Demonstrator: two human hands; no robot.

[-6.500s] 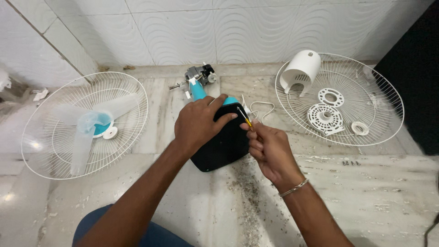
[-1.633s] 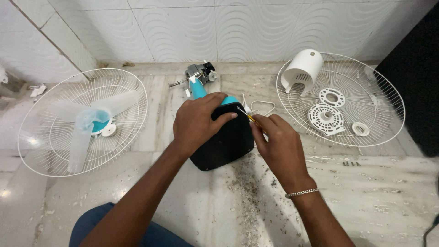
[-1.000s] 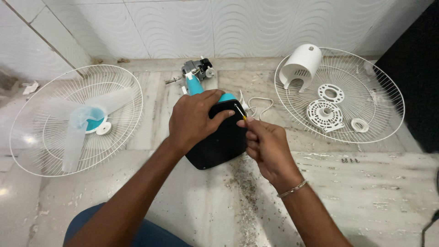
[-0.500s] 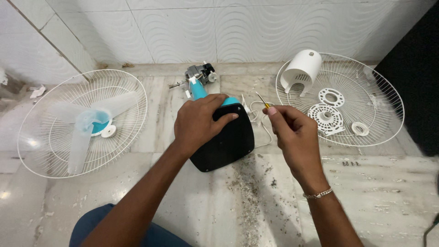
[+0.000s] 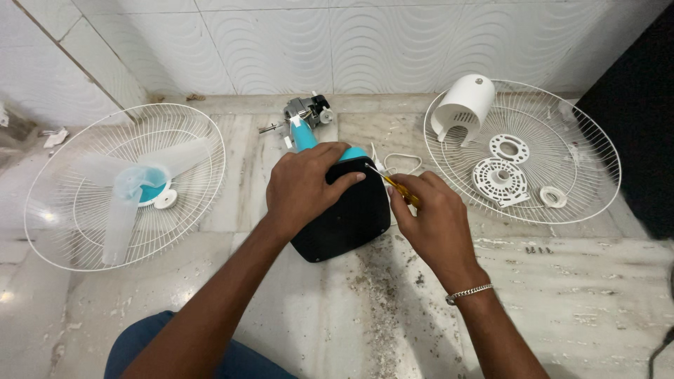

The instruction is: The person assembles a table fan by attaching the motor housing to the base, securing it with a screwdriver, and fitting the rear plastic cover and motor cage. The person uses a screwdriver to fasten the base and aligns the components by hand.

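My left hand point(image 5: 303, 187) presses down on the black underside of a fan base point(image 5: 347, 221) that lies on the marble floor. The base's turquoise neck point(image 5: 303, 139) leads back to a bare motor point(image 5: 307, 110) near the wall. My right hand point(image 5: 425, 217) grips a small screwdriver with a yellow handle point(image 5: 393, 184). Its metal tip touches the base's upper right corner, just beside my left fingertips. A white cord point(image 5: 400, 163) loops on the floor behind the base.
A white wire guard point(image 5: 70, 242) at the left holds a translucent blue fan blade point(image 5: 133, 189). A second guard point(image 5: 597, 154) at the right holds a white motor cover point(image 5: 461, 105) and several white plastic parts. Small screws point(image 5: 538, 250) lie near it. Grit covers the floor.
Half a second ago my right hand held the screwdriver raised away from the base. It has come back down and left, and the tip is at the base's corner again.
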